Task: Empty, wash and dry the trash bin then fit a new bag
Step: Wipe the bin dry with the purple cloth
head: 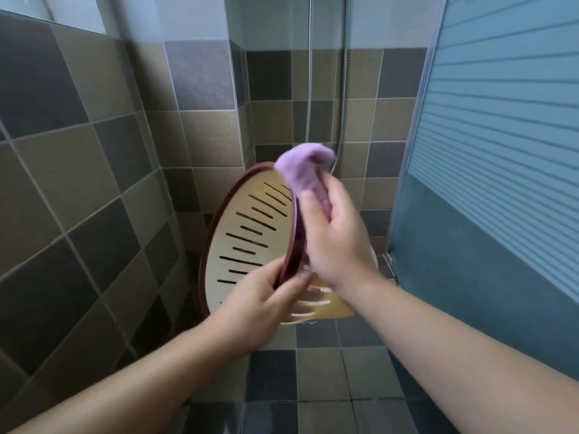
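Tilting on its side in mid-air, the trash bin (pixel 250 227) is being held up in front of the person, its open mouth turned toward the left wall and its base toward the lower right. Cream slotted walls are showing on the inside, and a dark red rim (pixel 291 242) is running around the opening.

The left hand (pixel 260 305) is gripping the near part of that rim, with the thumb lying on the inner side and the fingers curling round the outer side. The right hand (pixel 335 233) is clutching a purple cloth (pixel 305 170), its fingers closing round the lower part of it. The cloth is bunching above the hand and is lying against the upper right stretch of the rim. The back of the right hand is covering part of the bin's outer wall, so the contact there is not showing.

Both bare forearms are reaching in from the bottom corners of the view.

Surrounding the bin, brown and grey tiles are covering the left wall (pixel 78 189), the back wall and the floor (pixel 316 371). A metal shower hose (pixel 343 98) is hanging down the back wall behind the cloth. A frosted glass door (pixel 501 151) with horizontal stripes is standing on the right side.
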